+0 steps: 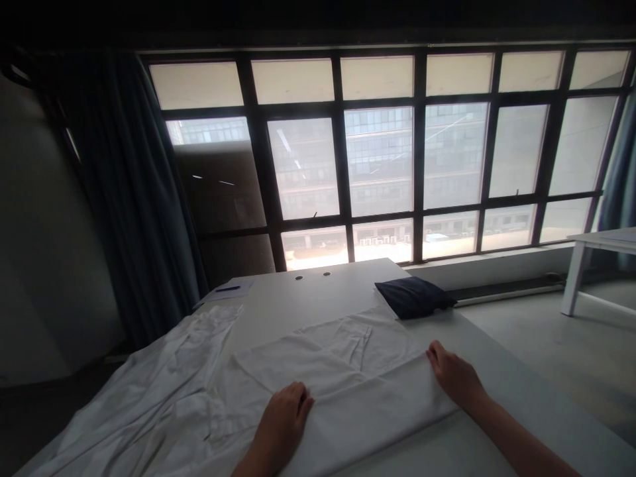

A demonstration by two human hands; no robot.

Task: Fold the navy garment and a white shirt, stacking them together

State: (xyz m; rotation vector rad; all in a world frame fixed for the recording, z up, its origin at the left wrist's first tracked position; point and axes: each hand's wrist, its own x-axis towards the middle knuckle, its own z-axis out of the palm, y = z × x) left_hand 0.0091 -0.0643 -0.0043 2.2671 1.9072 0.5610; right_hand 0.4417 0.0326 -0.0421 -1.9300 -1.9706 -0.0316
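Observation:
A white garment (342,358) lies spread on the table, its near part folded over into a long, fairly smooth band. What look like a seam and a pocket show on its far part. My left hand (283,424) is closed on the band's fold near its left part, with the fingertips curled into the cloth. At the band's right end, my right hand (454,374) pinches the cloth's edge between thumb and fingers. Left of my left hand, more crumpled white cloth (163,377) hangs toward the table's left side.
A folded dark cloth (417,296) lies beyond the garment near the right edge of the white table (278,308). Paper with a dark pen (227,289) rests at the far left. Another white table (576,278) stands to the right. Windows and a dark curtain (124,185) are behind.

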